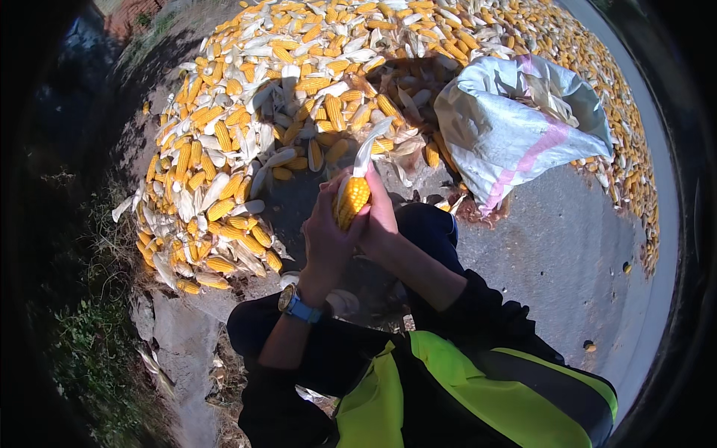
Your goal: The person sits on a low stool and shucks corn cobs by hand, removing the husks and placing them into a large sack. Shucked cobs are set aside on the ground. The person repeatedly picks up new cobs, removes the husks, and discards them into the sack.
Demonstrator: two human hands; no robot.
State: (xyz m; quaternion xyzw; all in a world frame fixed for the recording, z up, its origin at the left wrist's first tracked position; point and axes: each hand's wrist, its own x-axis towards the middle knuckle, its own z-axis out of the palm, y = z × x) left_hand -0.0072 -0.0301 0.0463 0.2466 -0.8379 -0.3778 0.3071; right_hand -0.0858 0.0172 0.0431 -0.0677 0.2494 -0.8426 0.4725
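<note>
An ear of corn [353, 200] is held between my two hands in front of my knees, its yellow kernels bare on the side facing me. Pale husk [372, 143] still clings to its far end and sticks up past my fingers. My left hand [329, 215] wraps the ear from the left, the thumb near its lower end. On the other side, my right hand [382, 210] grips it, with fingers at the base of the husk. Parts of the ear are hidden behind the fingers.
A wide heap of corn ears [224, 134], mixed with loose husks, spreads ahead and to the left. At right stands a white woven sack [504, 129] with pink stripes, husks showing in its mouth. Paved ground [560, 241] lies to the right; green plants [89, 336] border the left.
</note>
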